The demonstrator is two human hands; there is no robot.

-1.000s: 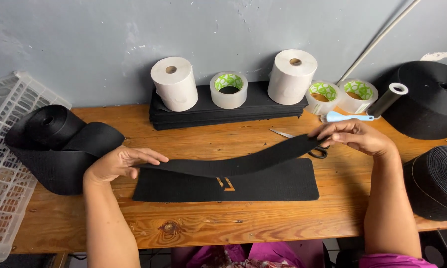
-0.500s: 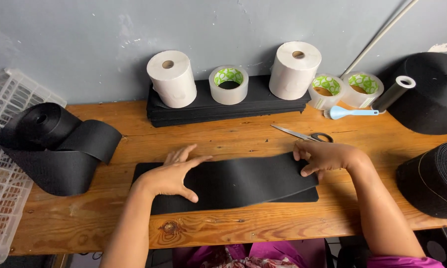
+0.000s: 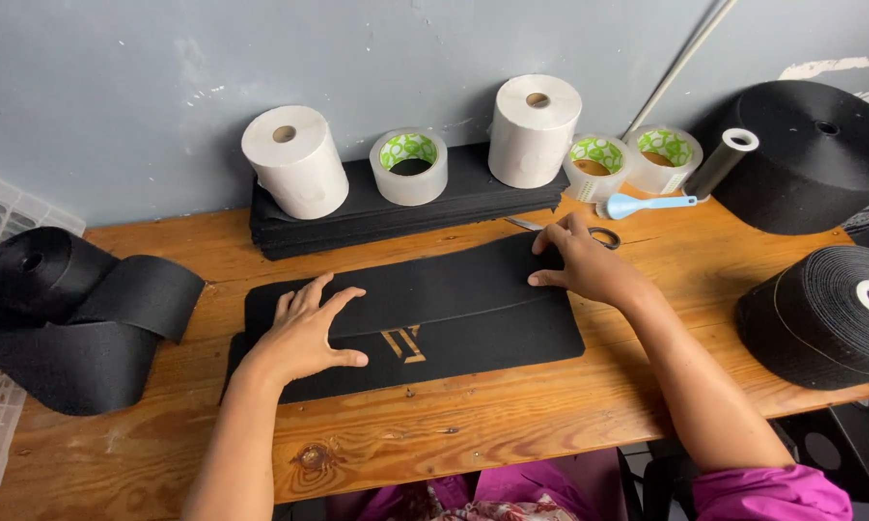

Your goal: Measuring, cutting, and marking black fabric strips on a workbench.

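A flat black fabric panel (image 3: 482, 342) with a small tan mark lies on the wooden table (image 3: 425, 439). A wide black strip (image 3: 425, 285) lies across its upper half. My left hand (image 3: 304, 333) presses flat on the strip's left end, fingers spread. My right hand (image 3: 579, 265) rests on the strip's right end, fingertips at its upper corner. Neither hand grips anything.
A stack of black panels (image 3: 405, 212) at the back carries two white paper rolls (image 3: 294, 159) and a tape roll (image 3: 408, 166). Scissors (image 3: 603, 234), a blue scoop (image 3: 642, 205), more tape rolls (image 3: 596, 164), big black webbing rolls (image 3: 825, 314) right, loose webbing (image 3: 77, 309) and a white crate left.
The black strip was held stretched above the panel, then laid down on it. Both hands now press it flat, the right hand having slid toward the strip's upper right corner.
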